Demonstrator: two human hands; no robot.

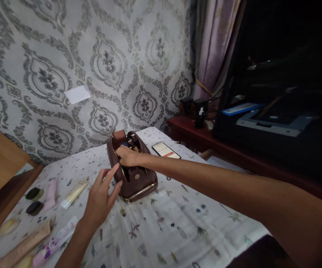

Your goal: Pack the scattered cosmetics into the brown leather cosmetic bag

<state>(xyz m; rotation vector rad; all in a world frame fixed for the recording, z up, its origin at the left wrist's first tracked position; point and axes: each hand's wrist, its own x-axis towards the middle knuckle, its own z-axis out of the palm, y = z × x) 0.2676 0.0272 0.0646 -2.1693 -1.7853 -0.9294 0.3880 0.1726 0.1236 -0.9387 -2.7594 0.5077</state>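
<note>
A dark brown bag (138, 186) with a gold zipper lies open on the patterned white cloth (183, 208), with several small cosmetic items inside. My right hand (128, 155) reaches into the bag from the right; its fingertips are hidden inside, so what they hold, if anything, does not show. Beside the bag's left edge is my left hand (102, 193), fingers spread and fingertips close to the side, with nothing in it. Left of that hand lie a pale yellow tube (74, 193), a pink tube (51, 193) and two dark round jars (34, 207).
A phone (166, 150) with a lit screen lies right of the bag. At the front left are a beige tube (28, 242) and a purple-white tube (55, 242). A red-brown shelf (183, 126) holds a small dark bottle (200, 120) beside a large black screen (278, 74).
</note>
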